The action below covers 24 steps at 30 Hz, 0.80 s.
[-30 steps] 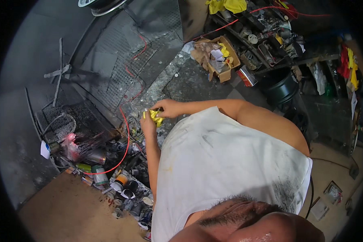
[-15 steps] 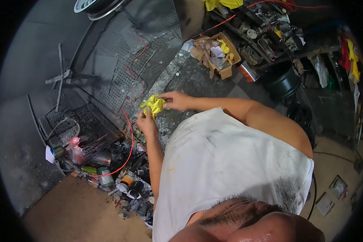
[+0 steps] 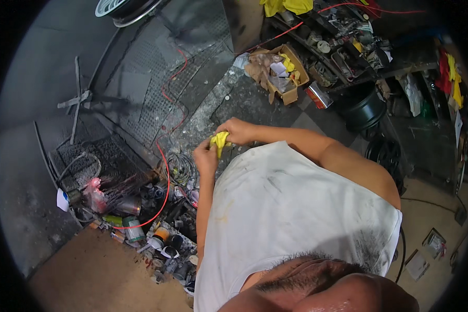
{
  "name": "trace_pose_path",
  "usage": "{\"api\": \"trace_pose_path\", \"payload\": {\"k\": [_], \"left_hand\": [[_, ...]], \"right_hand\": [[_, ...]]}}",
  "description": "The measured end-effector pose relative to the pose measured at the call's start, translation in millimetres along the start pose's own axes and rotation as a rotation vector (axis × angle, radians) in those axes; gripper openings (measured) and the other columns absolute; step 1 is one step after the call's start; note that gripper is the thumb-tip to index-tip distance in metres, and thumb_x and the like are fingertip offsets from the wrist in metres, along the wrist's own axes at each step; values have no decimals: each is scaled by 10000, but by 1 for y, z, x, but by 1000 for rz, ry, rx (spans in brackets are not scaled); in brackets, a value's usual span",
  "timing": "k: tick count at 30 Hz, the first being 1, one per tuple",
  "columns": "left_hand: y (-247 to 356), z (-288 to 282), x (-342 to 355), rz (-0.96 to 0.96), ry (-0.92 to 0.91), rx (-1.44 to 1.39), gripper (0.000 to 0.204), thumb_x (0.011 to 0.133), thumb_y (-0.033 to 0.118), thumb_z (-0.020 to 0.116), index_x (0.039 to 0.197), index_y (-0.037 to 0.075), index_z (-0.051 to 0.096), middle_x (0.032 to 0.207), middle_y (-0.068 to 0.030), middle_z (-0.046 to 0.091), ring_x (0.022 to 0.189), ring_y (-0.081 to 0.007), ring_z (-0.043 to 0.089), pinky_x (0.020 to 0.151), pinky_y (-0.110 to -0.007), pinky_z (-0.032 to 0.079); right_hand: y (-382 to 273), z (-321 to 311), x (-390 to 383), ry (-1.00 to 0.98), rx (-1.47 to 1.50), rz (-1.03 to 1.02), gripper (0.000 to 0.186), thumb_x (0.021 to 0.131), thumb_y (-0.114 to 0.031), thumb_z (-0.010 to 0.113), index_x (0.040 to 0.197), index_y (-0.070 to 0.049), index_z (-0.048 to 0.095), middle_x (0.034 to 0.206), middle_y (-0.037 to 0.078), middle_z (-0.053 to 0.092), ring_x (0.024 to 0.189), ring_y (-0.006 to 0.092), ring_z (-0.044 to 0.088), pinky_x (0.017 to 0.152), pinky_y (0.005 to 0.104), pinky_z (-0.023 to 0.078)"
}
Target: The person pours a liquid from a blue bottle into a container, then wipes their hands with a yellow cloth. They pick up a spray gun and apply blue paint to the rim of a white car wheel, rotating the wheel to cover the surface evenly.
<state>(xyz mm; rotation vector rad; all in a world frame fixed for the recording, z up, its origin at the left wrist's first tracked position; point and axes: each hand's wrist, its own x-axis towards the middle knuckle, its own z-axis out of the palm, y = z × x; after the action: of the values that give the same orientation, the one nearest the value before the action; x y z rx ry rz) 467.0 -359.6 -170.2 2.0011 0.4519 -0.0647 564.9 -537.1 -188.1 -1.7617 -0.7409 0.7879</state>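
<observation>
A bunched yellow cloth (image 3: 221, 143) is held between my two hands, in front of my body above the dark, stained floor. My left hand (image 3: 206, 154) pinches its left side. From the right, my right hand (image 3: 238, 131) grips the upper part with bent fingers. Most of the cloth is crumpled small, with one end hanging down between the hands. The fingers partly cover it.
A red hose (image 3: 167, 182) curves across the floor at left, beside piled cans (image 3: 133, 229). An open cardboard box (image 3: 291, 95) with yellow cloth and paper stands beyond my right hand, near a cluttered shelf (image 3: 343, 73). A dark wheel rim (image 3: 366, 112) stands at right.
Both hands have moved right and slightly nearer my body with the yellow cloth. The cloth, more spread before, is now bunched smaller between them.
</observation>
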Motion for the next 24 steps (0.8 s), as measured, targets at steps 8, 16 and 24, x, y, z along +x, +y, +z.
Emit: {"api": "trace_pose_path", "payload": {"k": [8,16,24], "left_hand": [[-7,-7,10,-120,153,-366,132,868,84,681,937,-29,678,780,-61,677,637,-116,621,580,-240,479],[-98,-107,-44,-223,590,-629,614,874,10,628,1422,91,362,1160,-119,574,869,-202,615,733,-307,509],[-176,-103,-125,-461,713,-615,438,856,54,633,1280,56,524,865,-42,610,752,-148,574,638,-292,469]], "right_hand": [[5,-15,12,59,179,69,275,781,-139,686,1046,-65,703,881,102,721,790,193,685,716,346,530],[78,-239,-68,851,419,387,360,884,4,510,1240,-22,560,1065,89,661,902,176,658,753,303,548],[64,-331,-97,1639,621,170,800,791,-67,785,1422,-27,295,1304,216,481,1122,356,567,830,472,596]]}}
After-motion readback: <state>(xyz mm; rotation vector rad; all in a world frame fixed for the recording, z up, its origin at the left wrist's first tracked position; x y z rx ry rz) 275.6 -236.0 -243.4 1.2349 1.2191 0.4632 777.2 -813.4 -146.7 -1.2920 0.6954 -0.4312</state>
